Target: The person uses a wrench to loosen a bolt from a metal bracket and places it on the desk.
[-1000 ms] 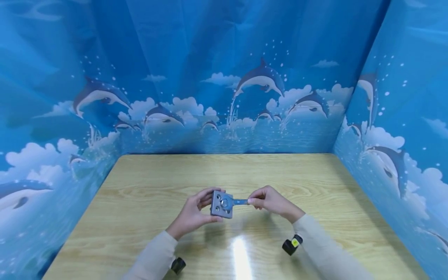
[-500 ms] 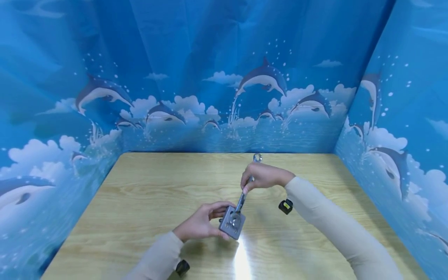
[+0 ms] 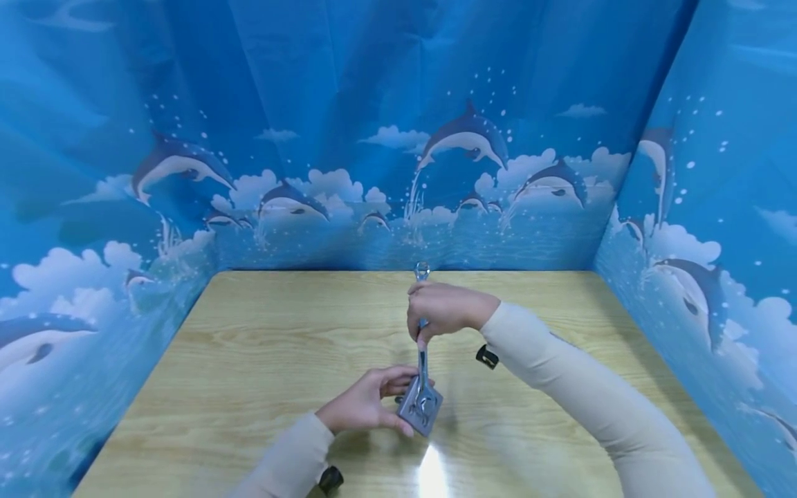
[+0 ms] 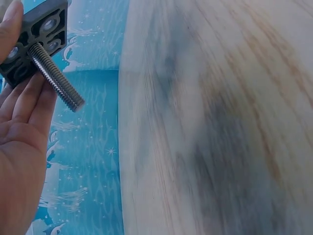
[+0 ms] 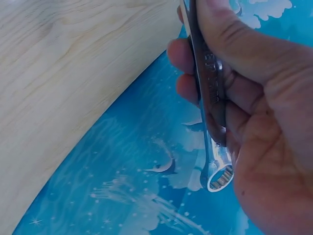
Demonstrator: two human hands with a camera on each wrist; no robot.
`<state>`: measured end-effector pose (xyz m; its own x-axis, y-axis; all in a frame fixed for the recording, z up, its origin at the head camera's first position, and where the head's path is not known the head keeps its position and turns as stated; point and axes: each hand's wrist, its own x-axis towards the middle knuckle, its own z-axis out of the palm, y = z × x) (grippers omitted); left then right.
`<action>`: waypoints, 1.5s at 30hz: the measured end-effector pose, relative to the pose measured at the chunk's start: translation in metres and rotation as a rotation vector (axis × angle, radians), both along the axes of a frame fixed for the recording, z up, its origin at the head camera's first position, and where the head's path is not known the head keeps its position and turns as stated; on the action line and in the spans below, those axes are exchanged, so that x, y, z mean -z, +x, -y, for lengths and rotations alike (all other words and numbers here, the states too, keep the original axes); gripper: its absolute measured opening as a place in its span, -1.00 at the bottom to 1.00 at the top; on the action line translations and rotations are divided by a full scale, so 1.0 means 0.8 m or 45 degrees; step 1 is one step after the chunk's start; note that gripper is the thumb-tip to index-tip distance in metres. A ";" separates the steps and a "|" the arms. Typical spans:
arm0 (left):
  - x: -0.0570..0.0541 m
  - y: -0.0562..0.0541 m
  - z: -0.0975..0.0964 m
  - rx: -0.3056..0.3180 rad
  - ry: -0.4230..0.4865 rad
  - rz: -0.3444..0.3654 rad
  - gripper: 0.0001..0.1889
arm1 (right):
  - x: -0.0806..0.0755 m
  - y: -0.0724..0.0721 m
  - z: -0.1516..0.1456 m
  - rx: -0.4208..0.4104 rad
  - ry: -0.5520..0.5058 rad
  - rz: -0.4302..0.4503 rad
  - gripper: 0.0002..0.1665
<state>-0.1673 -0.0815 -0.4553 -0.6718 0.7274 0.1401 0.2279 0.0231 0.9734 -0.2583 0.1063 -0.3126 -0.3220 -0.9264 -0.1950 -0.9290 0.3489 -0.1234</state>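
Note:
My left hand (image 3: 367, 401) holds a square grey metal plate (image 3: 413, 420) by its edge, tilted above the table. In the left wrist view a threaded bolt (image 4: 57, 78) sticks out of the ribbed back of the plate (image 4: 59, 22). My right hand (image 3: 451, 308) grips a shiny wrench (image 3: 423, 363) by its shaft, fingers curled round it. One wrench end lies over the middle of the plate's front; the exact fit is too small to tell. In the right wrist view the ring end (image 5: 220, 178) points out beyond my palm.
Under both hands is a wood-grain table (image 3: 268, 332). Blue curtains (image 3: 349, 83) printed with dolphins stand behind it and along both sides. A bright light reflection (image 3: 432, 474) shows on the table near the front. Small black wrist cameras (image 3: 488, 357) sit on both sleeves.
The wrench has swung from pointing right to pointing away from me. My right hand has moved up and left, now gripping the shaft. My left hand and the plate have shifted nearer and right.

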 end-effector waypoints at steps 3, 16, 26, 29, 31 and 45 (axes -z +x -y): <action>0.000 0.000 0.000 0.001 0.000 0.012 -0.14 | 0.003 -0.002 -0.006 0.025 -0.008 0.022 -0.85; 0.000 -0.004 0.011 -0.178 -0.030 0.002 -0.13 | 0.039 -0.029 -0.087 0.378 -0.403 0.310 -0.85; 0.000 -0.013 0.017 -0.422 0.031 0.015 -0.15 | 0.084 0.003 -0.145 0.839 -0.573 0.581 -0.83; 0.000 -0.014 0.017 -0.535 0.028 -0.008 -0.15 | 0.101 0.017 -0.149 0.915 -0.643 0.672 -0.79; 0.001 -0.014 0.016 -0.613 0.026 -0.043 -0.17 | 0.114 0.027 -0.149 0.951 -0.700 0.747 -0.76; -0.001 -0.016 -0.012 -1.075 0.024 -0.338 -0.20 | 0.169 0.106 -0.076 1.369 -1.243 1.169 -0.58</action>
